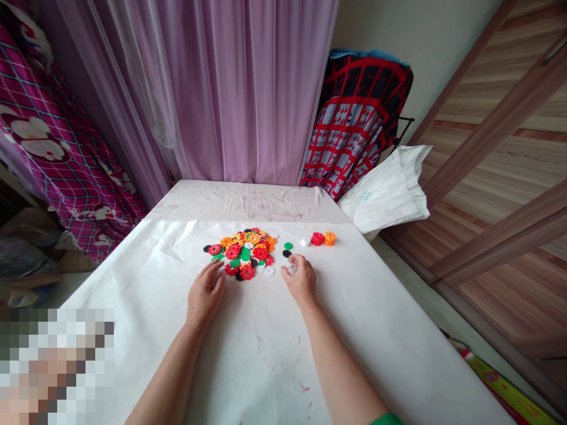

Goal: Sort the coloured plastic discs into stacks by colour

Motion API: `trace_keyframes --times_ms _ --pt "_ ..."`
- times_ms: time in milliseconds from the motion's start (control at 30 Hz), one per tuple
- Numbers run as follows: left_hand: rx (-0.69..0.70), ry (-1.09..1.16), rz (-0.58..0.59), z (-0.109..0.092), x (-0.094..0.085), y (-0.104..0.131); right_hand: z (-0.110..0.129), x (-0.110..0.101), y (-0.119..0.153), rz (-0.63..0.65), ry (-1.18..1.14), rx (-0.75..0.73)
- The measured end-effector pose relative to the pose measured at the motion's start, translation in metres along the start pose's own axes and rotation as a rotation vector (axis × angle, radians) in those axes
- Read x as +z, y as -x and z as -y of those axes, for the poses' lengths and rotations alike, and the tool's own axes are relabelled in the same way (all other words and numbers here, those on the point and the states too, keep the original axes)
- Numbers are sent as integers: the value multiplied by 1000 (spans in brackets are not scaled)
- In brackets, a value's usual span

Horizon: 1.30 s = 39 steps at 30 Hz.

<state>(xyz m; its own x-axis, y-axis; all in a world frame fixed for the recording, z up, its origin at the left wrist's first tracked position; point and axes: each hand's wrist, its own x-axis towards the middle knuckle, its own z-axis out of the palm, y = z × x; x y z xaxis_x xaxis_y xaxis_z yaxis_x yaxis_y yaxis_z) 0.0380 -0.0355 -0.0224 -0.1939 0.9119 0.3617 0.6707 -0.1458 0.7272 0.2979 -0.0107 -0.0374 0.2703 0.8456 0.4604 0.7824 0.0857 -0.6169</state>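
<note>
A loose pile of flower-shaped plastic discs [234,251] in red, orange, green, black and white lies on the white-covered table. At the pile's near left edge is my left hand [206,294], its thumb apart from the curved fingers and nothing clearly held. My right hand [302,282], right of the pile, pinches a white disc [287,265] close to the tabletop. Just beyond its fingers lie a black disc [287,254] and a green disc [289,245]. Farther right, white discs [305,241], stacked red discs [317,238] and stacked orange discs [329,238] form a row.
The table [248,366] has a wrinkled white cover. A white bag [385,192] stands by its far right edge. Purple curtains [248,88] hang behind, with a patterned cloth [348,124] beside them. Wooden cabinet doors [500,177] are at the right.
</note>
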Motion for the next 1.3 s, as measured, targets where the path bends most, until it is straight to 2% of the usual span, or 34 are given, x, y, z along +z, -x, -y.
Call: trace_keyframes --times_ms 133,433,800,1300 --pt "6 3 -4 2 1 0 -23 -8 -15 -40 -12 139" --pt "13 -9 -9 4 1 0 -17 3 -18 48 33 32" --pt "21 -14 1 2 -1 0 -11 -6 -16 115 147 -63" --pt "3 -5 7 -2 -1 0 -8 -12 -17 178 197 -58"
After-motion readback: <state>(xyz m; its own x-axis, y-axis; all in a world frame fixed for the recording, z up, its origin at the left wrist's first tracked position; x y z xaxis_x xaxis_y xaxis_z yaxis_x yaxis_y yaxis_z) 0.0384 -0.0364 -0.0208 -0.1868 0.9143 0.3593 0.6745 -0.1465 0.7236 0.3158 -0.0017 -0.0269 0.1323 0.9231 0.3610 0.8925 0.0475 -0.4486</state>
